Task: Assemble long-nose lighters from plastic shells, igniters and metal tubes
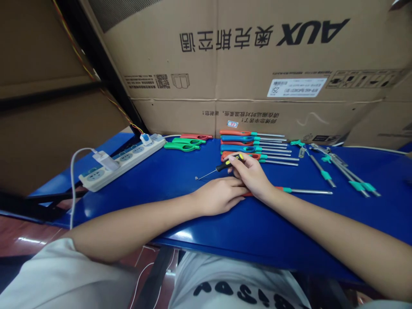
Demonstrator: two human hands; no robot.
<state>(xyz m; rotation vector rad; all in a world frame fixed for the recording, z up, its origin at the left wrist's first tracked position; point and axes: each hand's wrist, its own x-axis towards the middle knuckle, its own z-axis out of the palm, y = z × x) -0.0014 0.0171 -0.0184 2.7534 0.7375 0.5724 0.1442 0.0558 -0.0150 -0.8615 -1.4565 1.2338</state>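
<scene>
My right hand (250,175) is closed round the black-and-yellow handle of a small screwdriver (222,166), whose thin shaft points left just above the blue table (167,176). My left hand (219,195) lies on the table just in front of it, fingers curled over the handle end of a long lighter (302,191) with an orange grip, green collar and metal tube that runs out to the right under my right wrist.
A row of orange and blue long lighters (254,146) lies behind my hands. Green and red handles (185,143) sit further left, metal tubes with green collars (337,169) to the right. A white power strip (124,161) is at left. A large cardboard box (257,64) stands behind.
</scene>
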